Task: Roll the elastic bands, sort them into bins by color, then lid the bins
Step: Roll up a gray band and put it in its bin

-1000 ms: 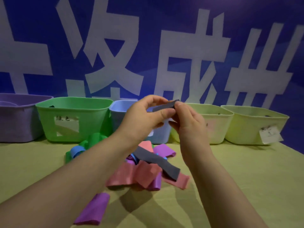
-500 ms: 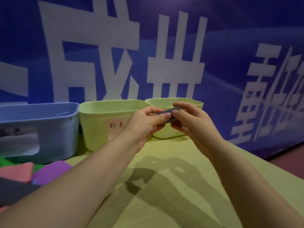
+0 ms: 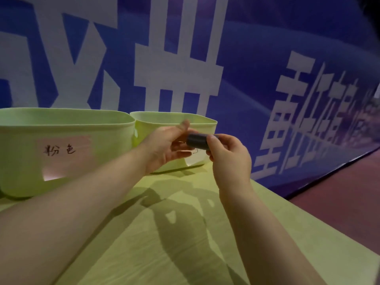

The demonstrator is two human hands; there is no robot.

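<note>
Yellow-green table (image 3: pixel 287 223), blue banner (image 3: pixel 267 48) behind. Right hand (image 3: pixel 228 159) pinches a rolled dark band (image 3: pixel 197 141) before a pale green bin (image 3: pixel 160 115) — left hand (image 3: pixel 162 147), fingers loose, beside it.

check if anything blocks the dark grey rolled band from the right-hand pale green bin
Nothing visible does. The right hand pinches the dark grey rolled elastic band in front of the right-hand pale green plastic bin, which has no lid on, so its top is open.

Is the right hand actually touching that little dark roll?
Touching. The head view shows the right hand pinching the dark roll by its end.
</note>
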